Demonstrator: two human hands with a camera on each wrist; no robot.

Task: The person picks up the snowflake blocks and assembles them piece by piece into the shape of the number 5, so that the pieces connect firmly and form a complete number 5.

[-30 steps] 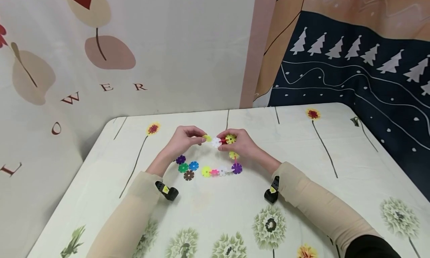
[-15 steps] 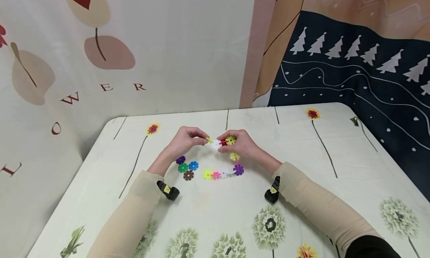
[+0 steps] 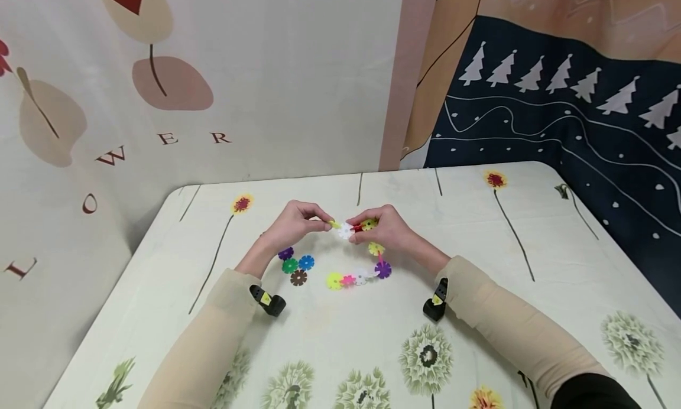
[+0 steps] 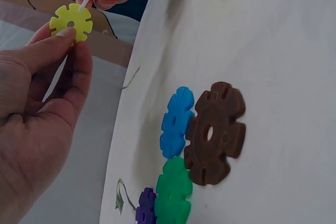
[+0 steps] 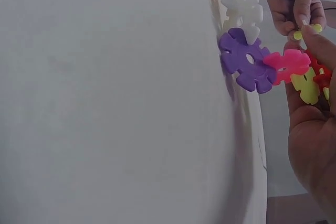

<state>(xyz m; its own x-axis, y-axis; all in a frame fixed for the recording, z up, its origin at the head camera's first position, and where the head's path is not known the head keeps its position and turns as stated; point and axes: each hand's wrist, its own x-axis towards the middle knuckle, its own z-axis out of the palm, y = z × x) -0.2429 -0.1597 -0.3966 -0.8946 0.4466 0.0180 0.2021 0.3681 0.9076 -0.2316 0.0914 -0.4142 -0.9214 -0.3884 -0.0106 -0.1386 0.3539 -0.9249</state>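
Above the tabletop [image 3: 319, 344], toward its far edge, your left hand [image 3: 299, 223] pinches a yellow disc [image 4: 76, 22] against the chain [image 3: 383, 270] your right hand [image 3: 387, 229] grips; pressing with slots misaligned could pop joints loose.

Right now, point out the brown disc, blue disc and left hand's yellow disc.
Brown disc [image 4: 221, 134], left wrist view: face, right of hole.
Blue disc [image 4: 181, 118], left wrist view: face, right of hole.
Yellow disc [image 4: 71, 14], left wrist view: face, above hole.

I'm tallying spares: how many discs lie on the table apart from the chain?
4, beside the left arm: brown disc in front, green disc and blue disc behind it, purple disc farthest. The arm may hide more.
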